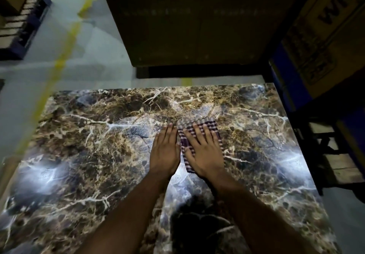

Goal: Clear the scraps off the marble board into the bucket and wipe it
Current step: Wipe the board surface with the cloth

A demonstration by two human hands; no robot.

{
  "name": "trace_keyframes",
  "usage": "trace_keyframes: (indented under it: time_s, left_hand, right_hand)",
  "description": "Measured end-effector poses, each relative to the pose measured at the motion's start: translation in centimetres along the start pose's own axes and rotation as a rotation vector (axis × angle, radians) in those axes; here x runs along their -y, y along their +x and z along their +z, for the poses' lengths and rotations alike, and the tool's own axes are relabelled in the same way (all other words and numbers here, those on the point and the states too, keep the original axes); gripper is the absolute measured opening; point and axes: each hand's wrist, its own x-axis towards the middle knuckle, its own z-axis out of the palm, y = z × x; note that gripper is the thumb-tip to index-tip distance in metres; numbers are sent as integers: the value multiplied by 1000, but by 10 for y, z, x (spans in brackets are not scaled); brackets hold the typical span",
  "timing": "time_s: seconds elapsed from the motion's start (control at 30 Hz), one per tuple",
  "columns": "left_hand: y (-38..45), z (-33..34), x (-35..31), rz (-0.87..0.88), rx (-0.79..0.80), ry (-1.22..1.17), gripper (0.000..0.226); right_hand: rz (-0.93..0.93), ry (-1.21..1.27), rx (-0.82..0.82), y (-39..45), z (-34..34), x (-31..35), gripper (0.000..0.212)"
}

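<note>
The brown marble board [98,155] with white veins fills the lower part of the view. A folded purple-and-white checked cloth [214,126] lies on it right of centre. My right hand [201,151] presses flat on the cloth with straight, spread fingers. My left hand [165,151] lies flat on the bare marble right beside the cloth, fingers straight and together. I see no scraps on the board. No bucket is in view.
A large brown cardboard box [187,20] stands just beyond the board's far edge. Another printed box [325,32] sits at the upper right above blue racking [284,79]. Grey floor with a yellow line [59,62] lies to the left, and a dark pallet [21,26] at the far left.
</note>
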Motion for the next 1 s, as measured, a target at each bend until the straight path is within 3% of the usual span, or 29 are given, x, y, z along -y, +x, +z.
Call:
trace_keyframes:
  time_s: [0.17, 0.37, 0.47, 0.57, 0.73, 0.87, 1.0]
  left_hand:
    - [26, -1, -4, -8, -33, -17, 56]
    - [72, -2, -13, -35, -64, -24, 56]
    - [81, -1, -18, -26, -65, -26, 56]
    - [94, 0, -22, -9, -60, -1, 56]
    - [102, 2, -27, -40, -76, 11, 56]
    - [114, 3, -40, 23, -70, -18, 54]
    - [132, 14, -67, 95, -46, -14, 55]
  right_hand:
    - [178, 22, -63, 54, -11, -20, 68]
    - [-99, -54, -12, 74, -19, -43, 66]
    - [-13, -56, -56, 105, -26, -65, 67]
    - [88, 19, -77, 148, -30, -45, 71]
    - [-108, -49, -40, 140, -29, -57, 64]
    - [53, -44, -87, 136, -39, -111, 64]
    - [104, -31, -112, 159, -43, -106, 68]
